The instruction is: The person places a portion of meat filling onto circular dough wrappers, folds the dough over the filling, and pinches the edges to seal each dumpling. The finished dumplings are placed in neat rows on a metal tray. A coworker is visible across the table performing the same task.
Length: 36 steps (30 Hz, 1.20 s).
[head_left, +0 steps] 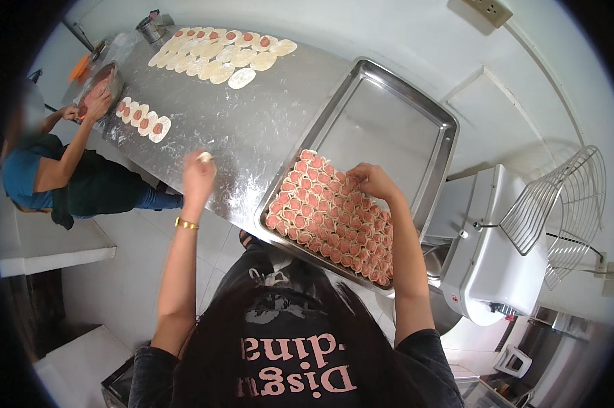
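Note:
Over the floured near part of the steel table, my left hand [199,178] is curled around a pale dough wrapper [205,157]; whether filling is inside cannot be seen. My right hand [376,182] reaches over the metal tray [416,100], its fingertips pinched at the far edge of the packed rows. There it seems to grip a single dumpling, mostly hidden by the fingers. Small open-topped dumplings [327,217] with pink filling cover the near part of the tray. A short row of filled wrappers [144,120] lies left of my left hand.
More round wrappers [218,54] overlap at the table's far side, some topped with filling. At the left, a co-worker [69,163] holds a bowl of pink filling [101,88]. A metal canister [150,27] stands at the far left. A white appliance [490,245] and wire rack [558,211] flank the right.

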Available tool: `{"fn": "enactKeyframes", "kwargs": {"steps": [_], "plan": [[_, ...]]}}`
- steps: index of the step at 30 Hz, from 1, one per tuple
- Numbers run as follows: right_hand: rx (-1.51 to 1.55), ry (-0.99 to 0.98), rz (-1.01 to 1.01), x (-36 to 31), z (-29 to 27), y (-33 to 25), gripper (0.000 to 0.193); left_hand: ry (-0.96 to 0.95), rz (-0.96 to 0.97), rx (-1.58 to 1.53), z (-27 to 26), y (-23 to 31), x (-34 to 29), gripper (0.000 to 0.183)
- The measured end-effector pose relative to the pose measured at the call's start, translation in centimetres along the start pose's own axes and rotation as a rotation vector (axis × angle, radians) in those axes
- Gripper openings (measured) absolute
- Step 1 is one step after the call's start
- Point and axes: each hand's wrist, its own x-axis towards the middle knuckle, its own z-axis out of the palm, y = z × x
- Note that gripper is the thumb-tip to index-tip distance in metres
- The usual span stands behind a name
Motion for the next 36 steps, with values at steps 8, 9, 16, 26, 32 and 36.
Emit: {"fn": "enactKeyframes", "kwargs": {"steps": [8,9,16,26,32,36], "plan": [[0.091,0.052,0.041,-1.3,-0.9,1.0,0.034,-0.615,0.593,-0.12,8.5,17.4,1.2,0.029],[0.084,0.052,0.042,-1.4,-0.9,1.1,0.034,-0.647,0.635,-0.081,9.4,18.1,1.3,0.029],[0.093,0.131,-0.014,-1.5,0.4,0.9,0.03,-0.857,0.776,0.1,13.7,19.6,1.4,0.031],[0.067,0.119,0.077,-1.1,1.2,0.0,0.039,-1.026,0.636,0.231,13.2,19.7,2.4,0.03],[0.162,0.097,0.311,-2.5,0.6,-2.8,0.045,-0.806,0.594,0.044,11.2,19.0,1.9,0.033],[0.078,0.149,0.279,-2.5,1.0,-2.9,0.049,-0.605,0.452,-0.255,7.0,15.5,2.0,0.034]]}}
